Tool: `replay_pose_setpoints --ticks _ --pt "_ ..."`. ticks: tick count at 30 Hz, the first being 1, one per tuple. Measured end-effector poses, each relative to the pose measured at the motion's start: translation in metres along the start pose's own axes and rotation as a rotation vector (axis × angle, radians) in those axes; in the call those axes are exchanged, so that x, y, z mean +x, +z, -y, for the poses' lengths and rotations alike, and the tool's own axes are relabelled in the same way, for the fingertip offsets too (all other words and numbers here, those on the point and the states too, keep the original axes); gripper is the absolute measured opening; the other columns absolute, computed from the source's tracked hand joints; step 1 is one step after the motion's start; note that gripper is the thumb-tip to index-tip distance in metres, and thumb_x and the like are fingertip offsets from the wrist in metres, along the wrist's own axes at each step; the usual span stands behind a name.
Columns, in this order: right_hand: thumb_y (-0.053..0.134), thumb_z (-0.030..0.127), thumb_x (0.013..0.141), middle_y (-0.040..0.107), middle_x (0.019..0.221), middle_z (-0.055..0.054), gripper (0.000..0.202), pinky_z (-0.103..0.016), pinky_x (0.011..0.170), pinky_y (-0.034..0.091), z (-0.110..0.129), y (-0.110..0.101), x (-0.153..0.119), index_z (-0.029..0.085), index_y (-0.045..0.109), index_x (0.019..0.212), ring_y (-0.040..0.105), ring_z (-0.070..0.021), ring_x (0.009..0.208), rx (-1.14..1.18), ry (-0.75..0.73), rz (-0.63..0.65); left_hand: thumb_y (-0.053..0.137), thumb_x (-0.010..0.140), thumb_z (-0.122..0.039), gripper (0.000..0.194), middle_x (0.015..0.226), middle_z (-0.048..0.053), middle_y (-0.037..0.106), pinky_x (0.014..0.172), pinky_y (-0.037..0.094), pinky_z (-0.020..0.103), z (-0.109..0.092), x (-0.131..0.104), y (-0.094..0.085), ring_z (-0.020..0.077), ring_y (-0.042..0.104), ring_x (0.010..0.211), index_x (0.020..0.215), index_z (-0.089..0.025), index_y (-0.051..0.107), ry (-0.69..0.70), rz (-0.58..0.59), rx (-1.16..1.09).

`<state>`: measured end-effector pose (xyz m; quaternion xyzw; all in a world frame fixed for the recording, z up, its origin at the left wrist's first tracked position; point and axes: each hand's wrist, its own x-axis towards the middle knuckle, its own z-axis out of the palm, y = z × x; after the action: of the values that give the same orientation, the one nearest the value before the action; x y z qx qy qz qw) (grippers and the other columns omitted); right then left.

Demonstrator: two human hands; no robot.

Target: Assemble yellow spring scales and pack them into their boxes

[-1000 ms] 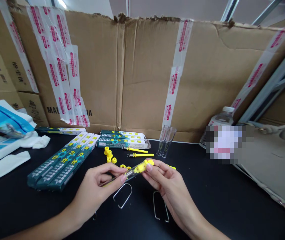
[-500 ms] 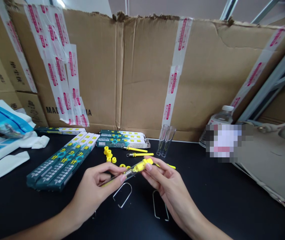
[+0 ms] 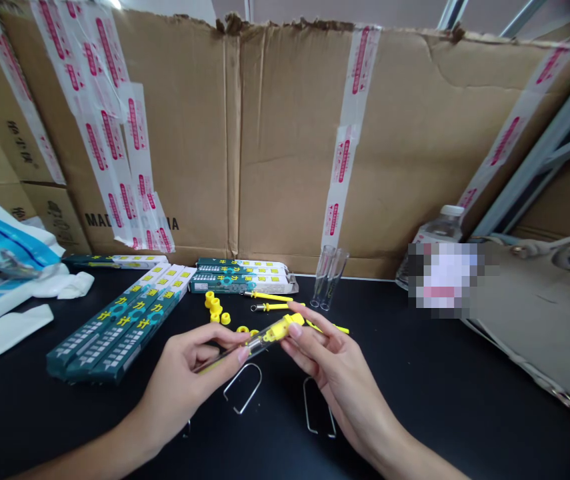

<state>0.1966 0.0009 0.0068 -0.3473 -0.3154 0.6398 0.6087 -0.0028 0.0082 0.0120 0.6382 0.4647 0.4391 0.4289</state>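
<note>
My left hand (image 3: 189, 380) is closed round a clear tube (image 3: 259, 342), which slants up to the right. A yellow cap (image 3: 285, 327) sits at the tube's upper end, pinched between the thumb and fingers of my right hand (image 3: 332, 367). Inside the tube a metal spring part is visible. Beyond my hands lie yellow rings (image 3: 213, 303) and yellow rods with metal hooks (image 3: 272, 307). Two bent wire loops lie on the table, one (image 3: 255, 393) near my left hand and one (image 3: 307, 407) partly behind my right hand.
Printed green and white boxes (image 3: 129, 317) lie at the left, with more boxes (image 3: 239, 279) at the back. Two clear tubes (image 3: 328, 280) stand near the cardboard wall (image 3: 285, 147). A bottle (image 3: 442, 225) and a beige bag (image 3: 545, 320) are at the right; blue and white packaging (image 3: 9, 240) lies far left.
The view has shifted slightly, so the background sits a little further left and higher. Both hands keep the same hold on the tube and cap.
</note>
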Motion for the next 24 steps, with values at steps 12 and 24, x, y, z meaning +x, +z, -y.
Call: replay_pose_setpoints --ticks 12,24 --pt "0.091 0.030 0.065 0.073 0.074 -0.002 0.027 -0.025 0.084 0.060 -0.0029 0.0006 -0.0007 0.015 0.069 0.069 0.071 -0.0124 0.078 -0.023 -0.070 -0.042 0.071 0.081 -0.039 0.025 0.080 0.005 0.079 0.070 0.061 0.027 0.0075 -0.0036 -0.0020 0.0250 0.076 0.085 0.093 -0.017 0.073 0.014 0.035 0.017" --pt "0.086 0.027 0.073 0.076 0.092 -0.006 0.030 -0.026 0.090 0.059 -0.0010 -0.0004 -0.0005 0.013 0.075 0.097 0.071 -0.0141 0.089 0.003 -0.040 0.079 0.072 0.076 -0.037 0.022 0.074 0.004 0.079 0.061 0.057 0.023 0.0057 -0.0012 0.0001 0.0195 0.074 0.065 0.084 -0.017 0.071 0.034 -0.016 0.050"
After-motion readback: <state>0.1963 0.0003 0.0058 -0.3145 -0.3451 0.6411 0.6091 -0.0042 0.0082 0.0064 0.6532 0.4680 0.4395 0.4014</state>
